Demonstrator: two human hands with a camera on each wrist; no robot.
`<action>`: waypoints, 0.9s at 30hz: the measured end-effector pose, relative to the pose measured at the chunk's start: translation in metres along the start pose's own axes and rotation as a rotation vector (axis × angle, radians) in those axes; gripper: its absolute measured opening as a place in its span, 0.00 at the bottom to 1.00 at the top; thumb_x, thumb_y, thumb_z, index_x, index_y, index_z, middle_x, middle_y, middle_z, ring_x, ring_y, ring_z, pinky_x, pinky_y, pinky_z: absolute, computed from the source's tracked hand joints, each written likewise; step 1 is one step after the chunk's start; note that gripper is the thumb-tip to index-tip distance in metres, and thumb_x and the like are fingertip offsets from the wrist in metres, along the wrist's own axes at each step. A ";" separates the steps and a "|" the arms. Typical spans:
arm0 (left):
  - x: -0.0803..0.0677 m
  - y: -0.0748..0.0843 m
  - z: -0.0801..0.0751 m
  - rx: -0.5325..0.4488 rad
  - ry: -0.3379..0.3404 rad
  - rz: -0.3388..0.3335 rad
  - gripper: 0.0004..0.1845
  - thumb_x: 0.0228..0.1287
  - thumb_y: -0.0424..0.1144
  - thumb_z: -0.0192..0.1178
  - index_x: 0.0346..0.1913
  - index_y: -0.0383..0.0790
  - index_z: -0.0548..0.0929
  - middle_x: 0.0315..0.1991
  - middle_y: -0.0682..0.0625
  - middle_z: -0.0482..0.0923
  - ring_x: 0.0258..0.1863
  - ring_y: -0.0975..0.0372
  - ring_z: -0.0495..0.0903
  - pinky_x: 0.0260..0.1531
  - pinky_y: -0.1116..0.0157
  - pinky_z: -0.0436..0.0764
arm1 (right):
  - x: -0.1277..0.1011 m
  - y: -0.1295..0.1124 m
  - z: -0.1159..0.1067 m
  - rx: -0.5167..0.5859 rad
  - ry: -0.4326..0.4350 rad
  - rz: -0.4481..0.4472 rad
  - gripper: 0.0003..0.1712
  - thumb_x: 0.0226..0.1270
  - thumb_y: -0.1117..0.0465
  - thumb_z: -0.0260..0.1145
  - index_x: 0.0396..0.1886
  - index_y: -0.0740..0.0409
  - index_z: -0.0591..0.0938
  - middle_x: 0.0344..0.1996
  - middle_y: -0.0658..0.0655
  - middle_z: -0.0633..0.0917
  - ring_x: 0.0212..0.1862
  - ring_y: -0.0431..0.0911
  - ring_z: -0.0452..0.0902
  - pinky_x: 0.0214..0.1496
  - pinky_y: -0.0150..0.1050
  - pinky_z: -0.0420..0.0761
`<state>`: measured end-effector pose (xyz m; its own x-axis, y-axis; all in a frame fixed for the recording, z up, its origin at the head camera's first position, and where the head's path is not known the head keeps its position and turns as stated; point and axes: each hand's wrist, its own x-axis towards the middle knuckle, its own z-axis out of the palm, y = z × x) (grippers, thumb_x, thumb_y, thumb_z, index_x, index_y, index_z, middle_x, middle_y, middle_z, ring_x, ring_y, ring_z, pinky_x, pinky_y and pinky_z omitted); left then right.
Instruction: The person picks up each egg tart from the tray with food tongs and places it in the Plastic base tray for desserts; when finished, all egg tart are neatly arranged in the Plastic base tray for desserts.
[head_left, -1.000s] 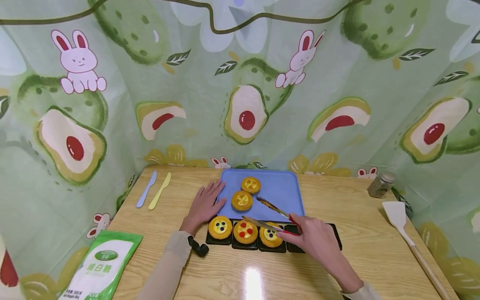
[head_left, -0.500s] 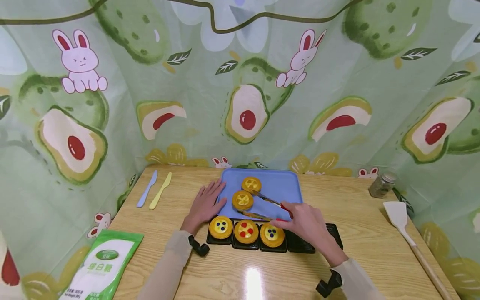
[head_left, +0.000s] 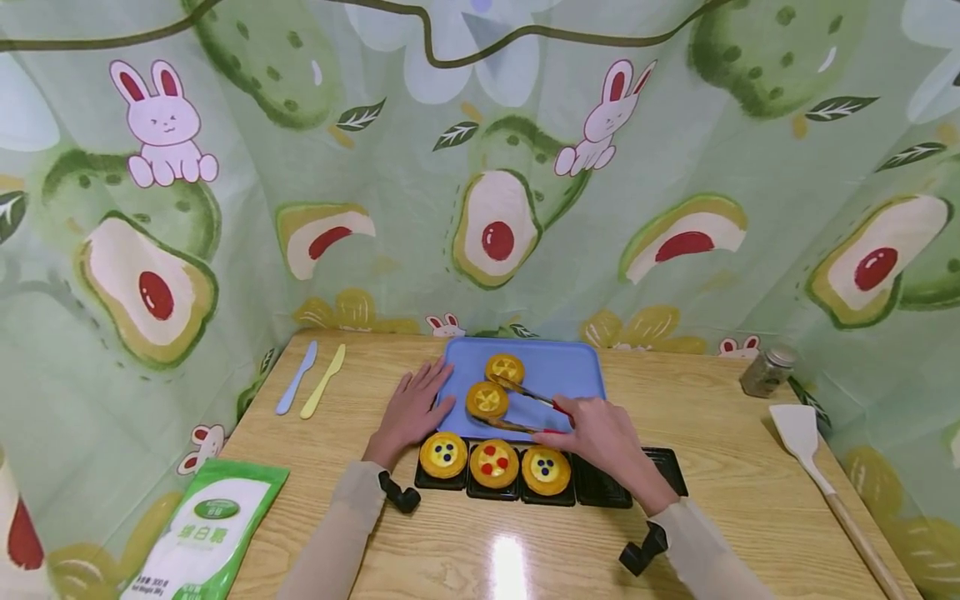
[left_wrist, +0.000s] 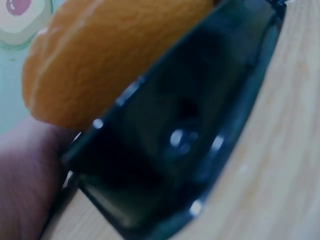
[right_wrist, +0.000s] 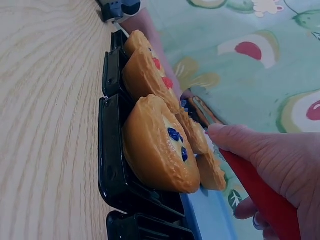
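Lying at the near left corner of the worktop (head_left: 720, 433), a green and white bag (head_left: 201, 531) is cut off by the bottom of the head view, its print too small to read. Farther back, a blue knife (head_left: 296, 377) and a yellow knife (head_left: 323, 381) lie side by side near the left edge, with bare wood between them and the left hand (head_left: 410, 411). That hand rests flat, fingers straight and spread, its fingertips on the left rim of the blue tray (head_left: 570, 377). The left wrist view is blurred: only an orange tart side and a black cup wall fill it.

On the tray sit two tarts; the near tart (head_left: 487, 399) lies between the open tips of the tongs (head_left: 525, 406), though contact cannot be told. The far tart (head_left: 505, 368) sits just behind it. The right hand (head_left: 600, 433) grips the red handles of the tongs, fingers curled round them, and partly covers the tray's near right corner.

Just in front of the tray, a row of black cups (head_left: 652, 468) holds three tarts at its left end; the right cups stand bare, partly hidden by the right wrist. Open wood lies right of the tray as far as a small jar (head_left: 765, 370) and a spatula (head_left: 797, 433), whose handle runs off the near right edge.
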<state>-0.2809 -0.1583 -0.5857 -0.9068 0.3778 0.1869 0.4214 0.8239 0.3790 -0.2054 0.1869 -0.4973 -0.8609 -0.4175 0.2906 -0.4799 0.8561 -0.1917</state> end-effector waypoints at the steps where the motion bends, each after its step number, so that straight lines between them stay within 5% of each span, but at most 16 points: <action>1: 0.000 0.000 -0.001 0.001 -0.007 -0.004 0.35 0.82 0.59 0.45 0.85 0.51 0.56 0.85 0.52 0.48 0.84 0.49 0.48 0.80 0.42 0.45 | 0.001 0.000 0.000 -0.002 -0.007 0.001 0.35 0.57 0.25 0.71 0.26 0.52 0.75 0.15 0.43 0.53 0.15 0.37 0.49 0.17 0.35 0.47; 27: 0.001 -0.001 0.000 0.015 -0.015 -0.005 0.36 0.82 0.60 0.44 0.85 0.51 0.55 0.85 0.51 0.48 0.84 0.49 0.48 0.80 0.42 0.46 | 0.016 0.002 0.017 0.042 -0.100 0.018 0.35 0.55 0.28 0.76 0.25 0.54 0.74 0.17 0.43 0.53 0.16 0.39 0.52 0.20 0.36 0.47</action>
<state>-0.2821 -0.1588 -0.5859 -0.9091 0.3799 0.1710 0.4166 0.8320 0.3663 -0.2226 0.1769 -0.5087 -0.8811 -0.4320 0.1923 -0.4688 0.8513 -0.2355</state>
